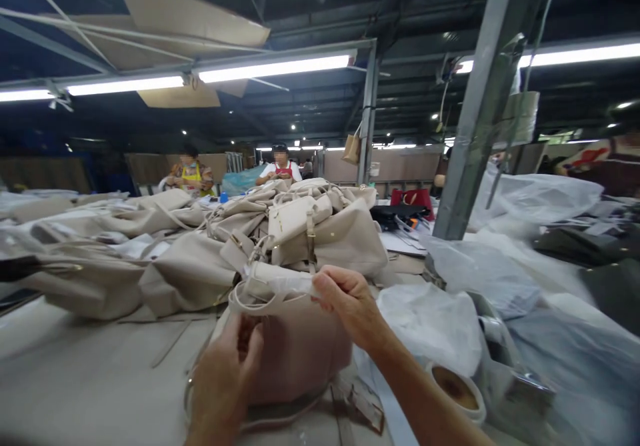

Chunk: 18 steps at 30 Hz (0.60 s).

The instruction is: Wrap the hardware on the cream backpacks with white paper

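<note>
A beige handbag [305,353] stands in front of me on the table, with its looped handle [250,307] raised at the top left. At the base of that handle, my left hand [230,366] is closed, thumb and fingers curled together; the fingertips are partly hidden. My right hand [347,303] pinches the end of a whitish, see-through strip of plastic film [290,285] at the bag's upper edge. The strip stretches from the handle area to the right fingertips. A tag in clear plastic [365,406] lies by the bag's lower right.
More beige handbags [330,233] are heaped behind and to the left. On the right are a tape roll [455,389], a metal tape dispenser [520,393] and crumpled clear plastic bags [430,326]. A steel post [480,113] rises beyond them. Two people sit at the far side.
</note>
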Available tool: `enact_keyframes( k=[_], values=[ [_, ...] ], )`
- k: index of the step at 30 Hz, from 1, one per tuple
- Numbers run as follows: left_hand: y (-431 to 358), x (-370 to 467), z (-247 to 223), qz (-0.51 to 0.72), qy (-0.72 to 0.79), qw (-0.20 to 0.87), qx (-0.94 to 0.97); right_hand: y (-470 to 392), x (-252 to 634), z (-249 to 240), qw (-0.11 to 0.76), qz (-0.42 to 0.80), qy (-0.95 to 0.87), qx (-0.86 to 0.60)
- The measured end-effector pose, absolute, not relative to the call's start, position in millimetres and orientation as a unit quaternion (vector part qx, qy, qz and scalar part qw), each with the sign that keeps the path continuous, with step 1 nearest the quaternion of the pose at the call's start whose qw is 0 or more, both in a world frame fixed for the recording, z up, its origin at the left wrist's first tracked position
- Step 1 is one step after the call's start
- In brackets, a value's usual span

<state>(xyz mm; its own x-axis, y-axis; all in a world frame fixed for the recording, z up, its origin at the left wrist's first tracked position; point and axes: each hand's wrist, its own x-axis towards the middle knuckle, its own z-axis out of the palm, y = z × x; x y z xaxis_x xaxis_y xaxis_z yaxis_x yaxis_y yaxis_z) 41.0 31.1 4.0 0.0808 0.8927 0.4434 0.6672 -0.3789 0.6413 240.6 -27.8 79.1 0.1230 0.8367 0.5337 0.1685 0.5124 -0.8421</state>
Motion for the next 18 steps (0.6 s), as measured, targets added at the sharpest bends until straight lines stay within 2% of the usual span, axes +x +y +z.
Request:
enact_keyframes(
  k=[4,10,12,16,18],
  values=[
    [23.3,57.0,4.9,0.405,0.597,0.103,0.684,-36.6,227.1,84.1,0.611,0.274,-0.617,-0.414],
    [31.8,54.4,5.0,0.395,0.583,0.137,0.696,-47.3,222.3,86.8,0.604,0.252,-0.629,-0.418],
    [37.0,46.7,2.7,0.417,0.536,0.235,0.696,-41.0,225.0,84.2,0.614,0.262,-0.617,-0.417],
    [40.6,38.9,10.2,0.383,0.458,0.542,0.591,-21.4,235.2,80.1,0.658,0.265,-0.572,-0.412],
    [36.6,40.7,19.5,0.37,0.436,0.629,0.527,-18.7,245.3,79.0,0.658,0.258,-0.569,-0.42]
  ],
)
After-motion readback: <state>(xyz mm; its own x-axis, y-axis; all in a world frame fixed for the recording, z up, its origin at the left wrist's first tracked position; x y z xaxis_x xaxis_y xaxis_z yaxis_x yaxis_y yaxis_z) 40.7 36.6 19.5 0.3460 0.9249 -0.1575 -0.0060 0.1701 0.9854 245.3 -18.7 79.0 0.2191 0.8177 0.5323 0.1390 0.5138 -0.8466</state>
